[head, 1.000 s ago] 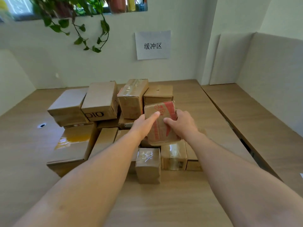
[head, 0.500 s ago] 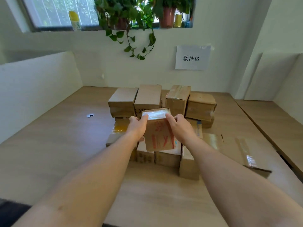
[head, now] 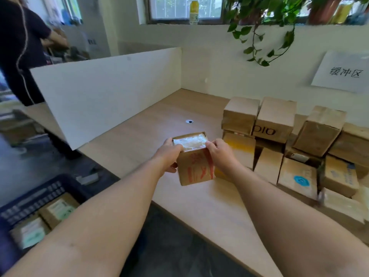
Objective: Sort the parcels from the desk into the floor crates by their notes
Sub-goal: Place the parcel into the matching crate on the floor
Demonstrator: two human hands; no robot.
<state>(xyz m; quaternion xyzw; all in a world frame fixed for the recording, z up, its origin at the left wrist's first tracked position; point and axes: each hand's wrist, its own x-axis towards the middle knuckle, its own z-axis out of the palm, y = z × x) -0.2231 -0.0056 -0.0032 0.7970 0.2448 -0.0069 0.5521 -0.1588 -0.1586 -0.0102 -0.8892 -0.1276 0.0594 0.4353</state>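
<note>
A pale wooden surface (head: 139, 124) fills the middle of the frame and runs off the right edge. A white partition panel (head: 103, 90) walls its left side and blocks most of the room behind. A heap of brown cardboard parcels (head: 289, 148) is stacked on the right of the surface. At least nine can be counted, in two rough layers, and those furthest right are cut off by the frame edge. In the upper left a person in dark clothing (head: 20, 47) stands beyond the partition, showing only in part. In the lower left, on the floor below the surface's edge, sits one dark blue crate (head: 40, 194). Two parcels with pale labels show inside it, blurred, and the forearm crossing in front hides the rest. One white paper sign (head: 343, 72) with three characters hangs on the wall at upper right. A trailing green plant (head: 265, 21) hangs down from the windowsill beside it. At the centre of the frame the small taped parcel (head: 196, 166) is held up over the surface, just left of the heap. Its top is glossy with clear tape, and the red marks on its near face are too smeared to read. The left hand (head: 169, 154) has its grip curled round the parcel's left side, and the right hand (head: 221, 154) has its grip round the right side, with both thumbs on the top edge. One yellow bottle (head: 194, 12) stands on the windowsill, and one small round cable hole (head: 189, 121) lies in the surface beyond the parcel.
</note>
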